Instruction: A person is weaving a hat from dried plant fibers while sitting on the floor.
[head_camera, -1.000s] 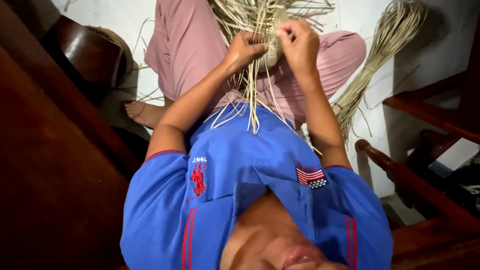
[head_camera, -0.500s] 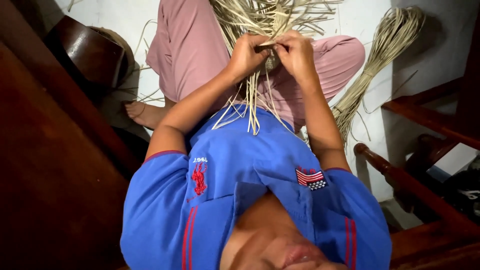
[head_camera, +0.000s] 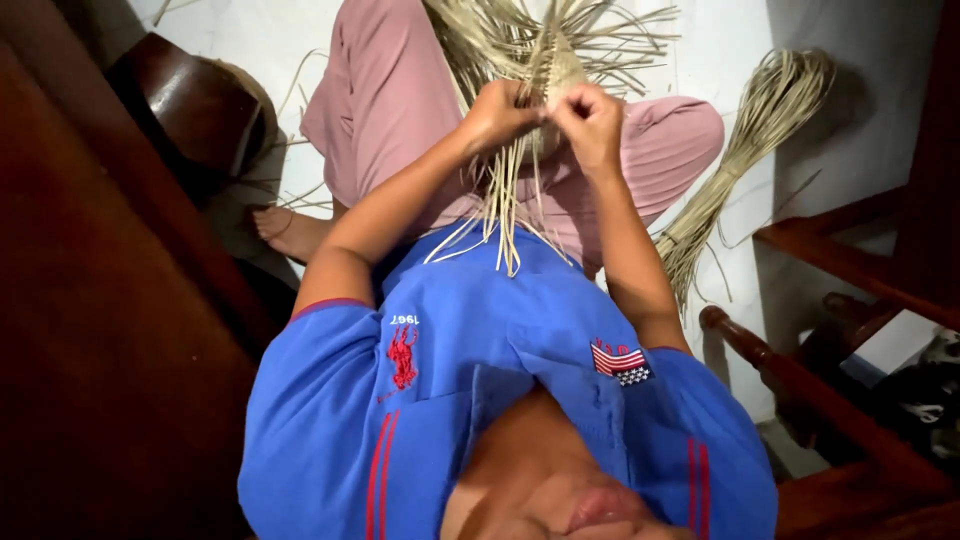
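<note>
Head cam is showing the left hand (head_camera: 497, 115) and right hand (head_camera: 590, 120) both pinching strips on a pale woven straw piece (head_camera: 553, 75) over the lap. Only a small patch is looking woven; loose ends are sticking out everywhere, and a tied straw bundle (head_camera: 745, 150) is lying unused on the floor.

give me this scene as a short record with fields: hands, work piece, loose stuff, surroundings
left hand: left hand grips the woven straw piece
right hand: right hand pinches strands at the same piece
work piece: pale, partly woven, loose straw ends hanging down over the lap
clothing: blue shirt, pink trousers
loose stuff: tied straw bundle lying on the white floor, to the person's right
surroundings: dark wooden furniture on both sides
</note>
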